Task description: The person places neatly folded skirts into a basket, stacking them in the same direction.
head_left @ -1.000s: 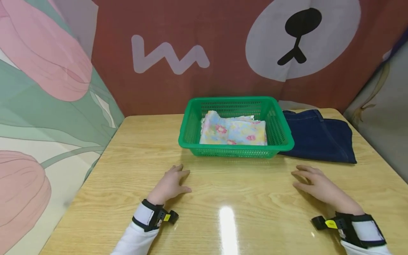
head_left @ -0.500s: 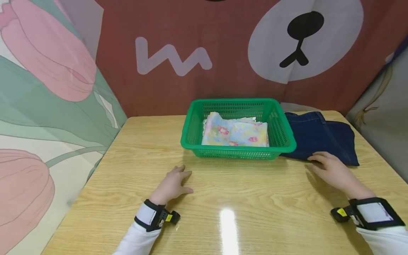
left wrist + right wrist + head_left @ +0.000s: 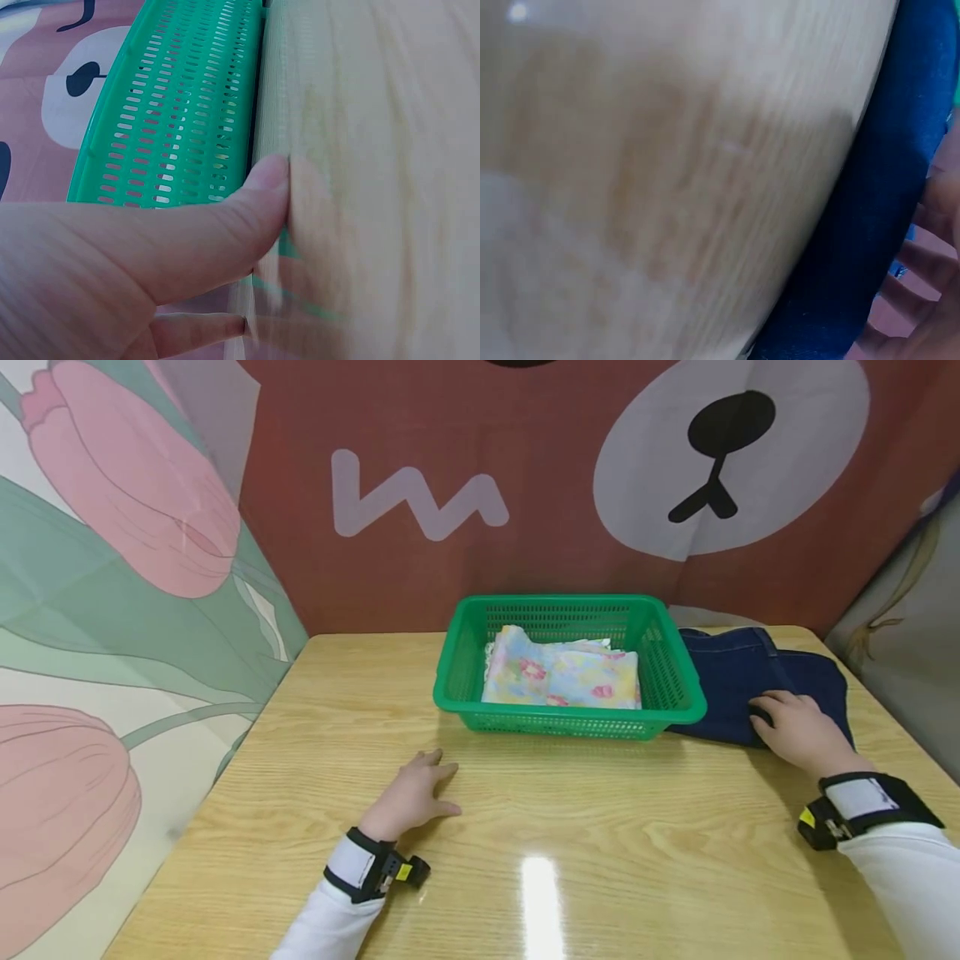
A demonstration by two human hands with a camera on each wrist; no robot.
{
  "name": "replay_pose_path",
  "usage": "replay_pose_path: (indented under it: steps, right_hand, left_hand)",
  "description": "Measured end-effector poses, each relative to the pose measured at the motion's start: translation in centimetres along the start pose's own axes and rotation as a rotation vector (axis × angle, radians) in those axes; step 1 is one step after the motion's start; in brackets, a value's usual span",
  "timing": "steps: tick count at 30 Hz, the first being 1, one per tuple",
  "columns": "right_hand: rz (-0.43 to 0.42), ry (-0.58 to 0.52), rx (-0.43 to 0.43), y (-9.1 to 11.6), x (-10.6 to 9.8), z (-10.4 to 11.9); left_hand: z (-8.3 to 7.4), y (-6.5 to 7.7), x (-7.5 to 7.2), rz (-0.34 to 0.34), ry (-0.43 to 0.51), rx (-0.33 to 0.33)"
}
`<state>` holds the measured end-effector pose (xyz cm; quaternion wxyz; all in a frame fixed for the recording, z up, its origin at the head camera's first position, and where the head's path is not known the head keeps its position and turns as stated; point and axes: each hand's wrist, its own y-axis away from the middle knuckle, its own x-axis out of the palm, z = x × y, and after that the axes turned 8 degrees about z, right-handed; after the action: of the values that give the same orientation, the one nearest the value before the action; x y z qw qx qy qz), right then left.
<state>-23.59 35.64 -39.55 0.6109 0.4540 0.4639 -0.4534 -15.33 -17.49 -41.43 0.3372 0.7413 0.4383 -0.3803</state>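
My right hand (image 3: 806, 735) rests on the near part of a folded dark blue denim garment (image 3: 723, 672), at the right of the table. In the right wrist view its fingers (image 3: 922, 270) are spread along the top of the denim (image 3: 870, 202), gripping no fold of it. My left hand (image 3: 408, 797) lies on the wood with fingers and thumb apart, holding nothing. It is in front of the left end of a green plastic basket (image 3: 577, 711). The left wrist view shows its thumb (image 3: 225, 232) at the tabletop, with the basket's slotted side (image 3: 180, 112) beyond.
Folded floral cloth (image 3: 562, 672) in pale blue, yellow and pink lies in the basket. The basket's right end overlaps the denim in the head view. Behind the light wooden table (image 3: 525, 802) hangs a brown printed curtain (image 3: 420, 577).
My right hand has moved right and forward from the bare table onto the denim garment. The left hand stays on the table, and the head view has shifted slightly.
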Motion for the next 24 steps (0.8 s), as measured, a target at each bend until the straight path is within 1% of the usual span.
replay_pose_path:
  steps: [4,7,12,16,20,24]
  right_hand:
    - [0.039,0.042,-0.011,-0.6,-0.3,-0.5]
    - [0.061,0.071,-0.021,-0.9,-0.4,-0.4]
    - [0.067,0.129,-0.040,-1.1,-0.4,0.1]
    - [0.081,0.161,-0.080,-1.1,-0.8,-0.2]
    - [0.120,0.149,-0.113,-0.7,-1.1,-0.8]
    - [0.141,0.119,-0.121,-0.2,-1.2,-1.2]
  left_hand:
    - [0.0,-0.1,0.1,0.008,-0.005,0.003]
    - [0.0,-0.1,0.2,0.008,-0.006,-0.003]
    - [0.1,-0.1,0.2,0.007,0.001,-0.012]
    - [0.1,0.0,0.3,0.008,0.003,-0.008]
    - [0.0,0.0,0.3,0.016,0.005,-0.011]
    - [0.1,0.0,0.3,0.021,0.003,-0.018]
